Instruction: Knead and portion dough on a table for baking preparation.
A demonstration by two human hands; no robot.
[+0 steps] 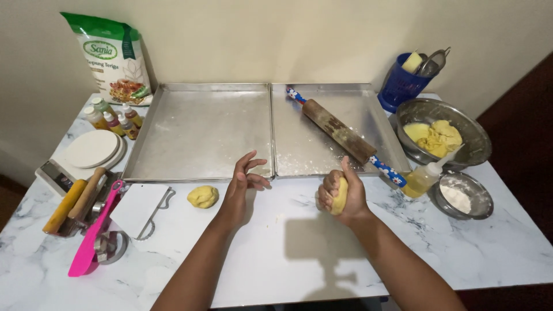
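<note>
While the right hand point(341, 196) squeezes a yellow dough lump point(340, 196) mid-desk, the left hand point(242, 181) hangs open and empty, closest to the dough ball point(203, 196) just off to its left.

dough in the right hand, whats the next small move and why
Probably bring the open left hand over to the dough squeezed in the right hand and roll it between both palms. It looks lumpy, the left hand is free, and a shaped ball already lies on the table.
</note>
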